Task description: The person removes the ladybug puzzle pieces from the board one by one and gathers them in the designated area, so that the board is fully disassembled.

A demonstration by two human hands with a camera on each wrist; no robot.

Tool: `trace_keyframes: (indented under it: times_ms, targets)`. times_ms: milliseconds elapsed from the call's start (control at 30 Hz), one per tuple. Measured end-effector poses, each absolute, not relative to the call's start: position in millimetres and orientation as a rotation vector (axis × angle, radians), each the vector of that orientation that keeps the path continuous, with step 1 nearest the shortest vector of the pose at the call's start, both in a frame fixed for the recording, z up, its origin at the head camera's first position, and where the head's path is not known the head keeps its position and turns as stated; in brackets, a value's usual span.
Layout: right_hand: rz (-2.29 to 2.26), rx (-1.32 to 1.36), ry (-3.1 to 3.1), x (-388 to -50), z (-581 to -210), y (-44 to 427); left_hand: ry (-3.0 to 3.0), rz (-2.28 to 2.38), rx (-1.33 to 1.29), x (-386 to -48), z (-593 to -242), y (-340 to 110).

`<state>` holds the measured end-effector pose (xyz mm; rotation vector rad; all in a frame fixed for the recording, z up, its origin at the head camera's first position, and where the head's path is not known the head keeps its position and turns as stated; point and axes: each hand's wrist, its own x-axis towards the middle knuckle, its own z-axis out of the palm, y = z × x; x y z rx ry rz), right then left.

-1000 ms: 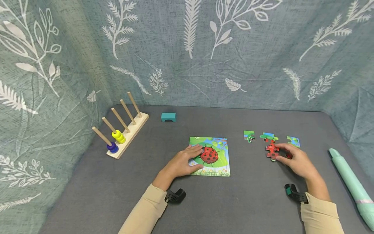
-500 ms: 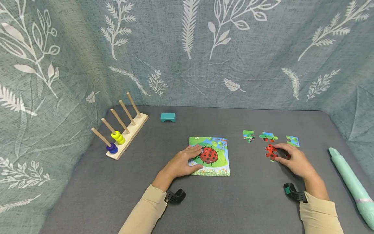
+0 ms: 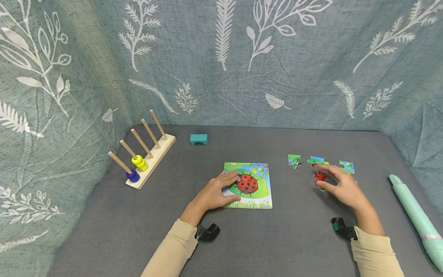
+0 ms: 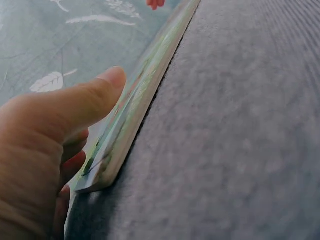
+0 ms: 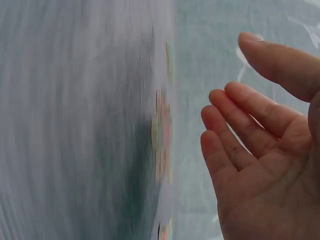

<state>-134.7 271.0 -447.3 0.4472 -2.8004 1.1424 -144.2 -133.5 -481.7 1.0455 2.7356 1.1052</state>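
Observation:
A square ladybug puzzle board (image 3: 257,194) lies flat in the middle of the table. My left hand (image 3: 215,194) rests on its left side, the thumb (image 4: 100,92) near the board's front edge (image 4: 120,160). To the right, my right hand (image 3: 346,189) hovers over a red jigsaw piece (image 3: 320,176), fingers loosely extended and thumb apart. The right wrist view shows the right hand (image 5: 265,145) holding nothing, with blurred pieces (image 5: 162,135) on the table beside it. A piece under the right palm is mostly hidden.
Behind the right hand lie a green piece (image 3: 294,161), a green-and-blue piece (image 3: 316,160) and a blue corner piece (image 3: 347,166). A pegged stacking toy (image 3: 157,156) stands left, near a teal block (image 3: 199,139). A mint-green tube-shaped object (image 3: 413,215) lies far right.
My right hand has come off the red piece, its thumb and fingers parting as it shifts slightly left and up. The left hand stays on the board.

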Motion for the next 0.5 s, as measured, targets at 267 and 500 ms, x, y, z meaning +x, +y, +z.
trace_keyframes:
  times_ms: [267, 500]
  targets:
    - [1.280, 0.592, -2.820, -140, -444, 228, 2.865, 1.004, 0.962, -144, -482, -148]
    - [1.315, 0.762, -2.829, -148, -446, 177, 2.880, 0.907, 0.923, -142, -479, -153]
